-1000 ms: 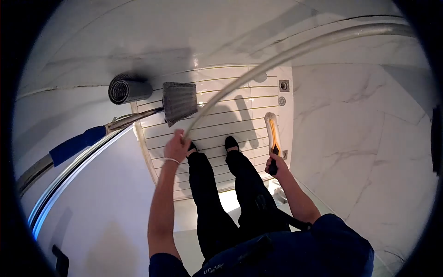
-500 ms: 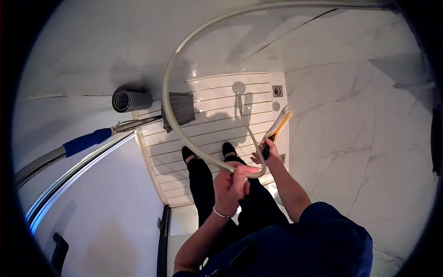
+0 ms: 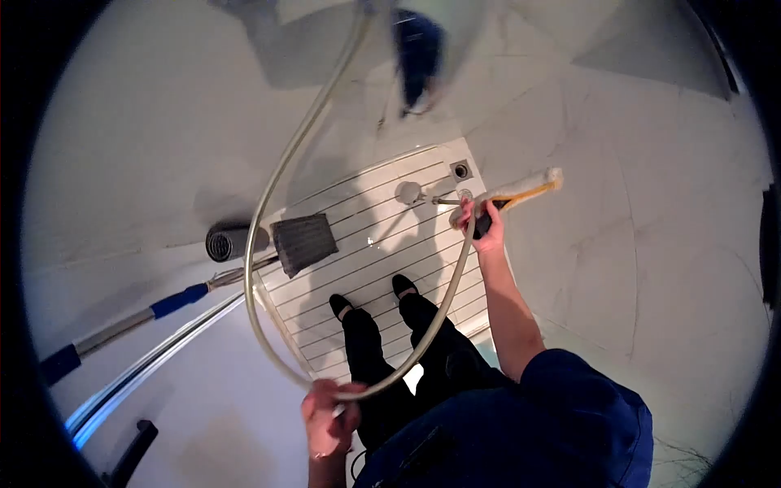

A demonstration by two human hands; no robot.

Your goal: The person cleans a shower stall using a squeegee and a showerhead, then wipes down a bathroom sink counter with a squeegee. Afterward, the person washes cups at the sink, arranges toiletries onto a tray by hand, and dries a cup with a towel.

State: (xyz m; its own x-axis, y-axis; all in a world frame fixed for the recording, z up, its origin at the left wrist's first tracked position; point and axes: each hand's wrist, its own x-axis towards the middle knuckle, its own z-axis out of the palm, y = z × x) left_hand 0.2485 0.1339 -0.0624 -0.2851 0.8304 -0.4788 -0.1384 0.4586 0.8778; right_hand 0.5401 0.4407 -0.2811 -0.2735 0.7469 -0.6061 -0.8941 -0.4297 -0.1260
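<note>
At 3 o'clock the right hand [image 3: 486, 231] clasps a black-handled washer [image 3: 530, 182], its pad pale and fuzzy; a smooth, translucent hose [image 3: 442, 315] loops to its fingers from the left hand [image 3: 329, 419], curled around it near 7. Toward 9, a flat grey mop head [image 3: 306, 244] and ribbed roll [image 3: 232, 243]. White grooved floor [image 3: 346, 264], marbled wall [image 3: 586, 252] at 3.

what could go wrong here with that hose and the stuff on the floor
The right hand grips the white-headed tool and seems to have the hose too, so either might slip. 
Between that hand and the left hand, the hose sags in front of the legs; it could get in the way of a step. 
The grey pad lies on the floor close to the shoes, so a foot might catch it.
</note>
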